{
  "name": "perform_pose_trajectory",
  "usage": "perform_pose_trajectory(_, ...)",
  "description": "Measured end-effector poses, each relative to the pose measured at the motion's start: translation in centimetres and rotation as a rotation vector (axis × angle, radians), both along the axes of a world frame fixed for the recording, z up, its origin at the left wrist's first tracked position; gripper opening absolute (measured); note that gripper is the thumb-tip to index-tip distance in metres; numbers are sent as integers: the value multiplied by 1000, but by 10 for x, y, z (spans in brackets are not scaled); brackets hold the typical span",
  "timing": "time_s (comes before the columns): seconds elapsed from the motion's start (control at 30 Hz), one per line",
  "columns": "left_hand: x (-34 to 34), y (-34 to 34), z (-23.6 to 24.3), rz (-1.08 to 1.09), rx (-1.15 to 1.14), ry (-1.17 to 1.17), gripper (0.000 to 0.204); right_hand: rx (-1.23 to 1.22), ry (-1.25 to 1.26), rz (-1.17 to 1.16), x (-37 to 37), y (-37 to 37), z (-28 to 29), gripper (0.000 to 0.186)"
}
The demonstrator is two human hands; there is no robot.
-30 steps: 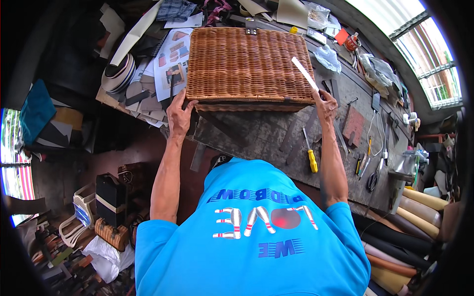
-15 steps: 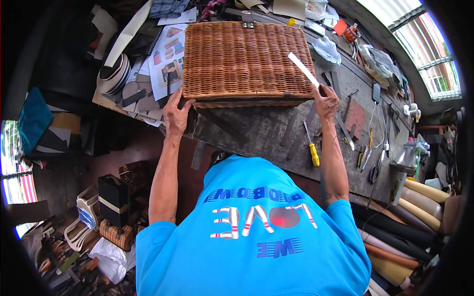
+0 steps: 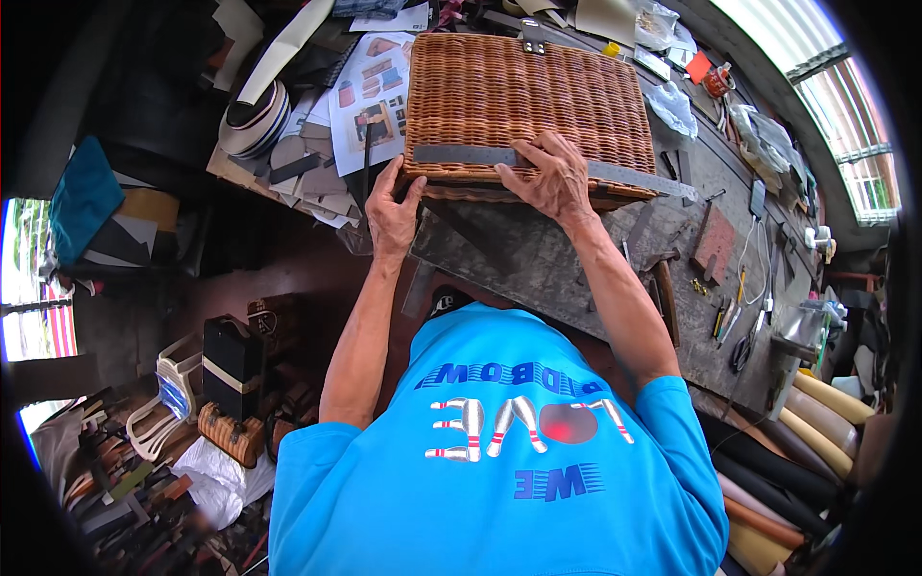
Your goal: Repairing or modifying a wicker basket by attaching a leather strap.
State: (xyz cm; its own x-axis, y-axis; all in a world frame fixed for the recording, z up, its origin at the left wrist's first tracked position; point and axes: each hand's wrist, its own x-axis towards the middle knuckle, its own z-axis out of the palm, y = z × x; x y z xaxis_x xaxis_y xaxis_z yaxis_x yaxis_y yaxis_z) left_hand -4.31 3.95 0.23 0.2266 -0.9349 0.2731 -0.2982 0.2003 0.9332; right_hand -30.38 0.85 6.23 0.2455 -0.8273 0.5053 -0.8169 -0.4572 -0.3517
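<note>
A brown wicker basket [image 3: 523, 101] with its lid down sits on the bench before me. Along the lid's front edge lies a flat metal ruler [image 3: 629, 176], its right end jutting past the basket's corner. My right hand [image 3: 559, 180] is closed on the ruler near its middle, fingers on top and thumb at the front edge. At the basket's front left corner, my left hand [image 3: 392, 213] grips the wicker between thumb and forefinger, close to the ruler's left end. A dark leather tab [image 3: 532, 36] with metal studs is fixed at the lid's far edge.
To the left lie printed sheets [image 3: 370, 96] and a striped roll [image 3: 255, 120]. Right of the basket are a hammer [image 3: 666, 300], a reddish block [image 3: 713, 244], scissors [image 3: 740, 353] and a plastic bag [image 3: 672, 108]. Rolls of material [image 3: 816, 422] are stacked at the lower right.
My right hand has moved left from the basket's right front corner. The ruler, slanted up before, now lies flat along the front edge. My left hand stays at its corner. The view has shifted.
</note>
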Motion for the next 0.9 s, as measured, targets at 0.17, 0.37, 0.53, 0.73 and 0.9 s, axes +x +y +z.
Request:
perform_pose_trajectory(0.17,1,2,1,-33,49,117,49,-26,-23,21,8,-7,-18,43)
perform_pose_trajectory(0.37,2,1,0,38,-39,-143,45,1,-8,20,14,-7,-17,44)
perform_pose_trajectory(0.53,5,-1,7,33,-42,-304,44,-27,13,14,14,-6,-20,45)
perform_pose_trajectory(0.73,8,-3,6,22,-73,-327,46,-80,1,30,14,-8,-25,45)
perform_pose_trajectory(0.9,6,-2,3,44,-103,-306,46,-67,12,23,13,-9,-29,47)
